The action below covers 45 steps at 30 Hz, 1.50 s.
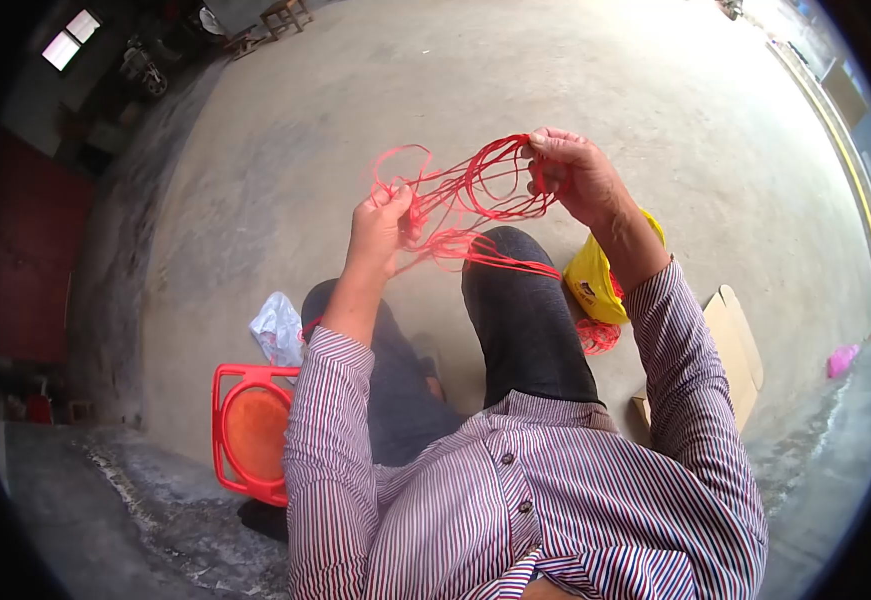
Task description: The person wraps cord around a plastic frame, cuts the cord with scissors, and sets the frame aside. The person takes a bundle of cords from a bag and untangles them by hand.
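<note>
Loops of thin red cord [495,185] stretch between my two hands, above my knees. My left hand [380,228] is closed around one end of the bundle, with a loose loop standing up beside the thumb. On the other side, my right hand [567,172] pinches the loops between thumb and fingers, and some strands hang round its fingers. More strands of the cord droop below the hands and lie across my raised knee. Whether the strands are knotted together I cannot tell.
A yellow bag [593,280] stands beside my knee, with a red cord bundle [598,336] next to it. Flattened cardboard [733,345] lies at the right. To the left are a clear plastic bag [277,330] and a red plastic stool [253,432]. A pink bag [841,360] lies far right.
</note>
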Each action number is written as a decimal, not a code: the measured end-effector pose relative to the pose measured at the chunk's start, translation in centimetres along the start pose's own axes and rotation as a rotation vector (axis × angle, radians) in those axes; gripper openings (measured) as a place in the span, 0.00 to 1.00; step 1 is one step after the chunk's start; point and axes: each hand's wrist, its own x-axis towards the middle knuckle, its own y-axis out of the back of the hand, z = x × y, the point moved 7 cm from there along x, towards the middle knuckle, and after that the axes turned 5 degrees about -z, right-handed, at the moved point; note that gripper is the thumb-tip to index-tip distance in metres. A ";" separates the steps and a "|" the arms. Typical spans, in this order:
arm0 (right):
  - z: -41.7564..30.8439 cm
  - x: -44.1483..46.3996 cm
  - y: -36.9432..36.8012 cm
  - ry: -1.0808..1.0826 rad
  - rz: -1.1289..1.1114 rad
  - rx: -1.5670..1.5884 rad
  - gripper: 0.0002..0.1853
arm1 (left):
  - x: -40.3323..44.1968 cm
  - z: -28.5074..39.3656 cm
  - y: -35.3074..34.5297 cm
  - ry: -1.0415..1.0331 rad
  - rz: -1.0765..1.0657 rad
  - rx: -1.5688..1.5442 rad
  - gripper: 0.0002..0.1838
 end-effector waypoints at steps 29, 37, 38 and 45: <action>12.3 -2.5 -3.2 -0.131 -0.096 -0.974 0.15 | 2.7 10.8 9.4 -0.215 0.237 -0.689 0.14; 1.3 -6.6 -0.8 0.014 0.006 -0.899 0.11 | 0.5 17.0 21.7 -0.455 0.759 -0.440 0.07; -0.5 -7.2 -0.7 0.104 0.020 -0.904 0.11 | 0.1 18.2 23.7 -0.467 0.751 -0.414 0.06; -8.3 -11.0 1.4 0.221 0.246 -1.163 0.10 | -3.6 23.8 24.5 -0.571 0.816 -0.126 0.08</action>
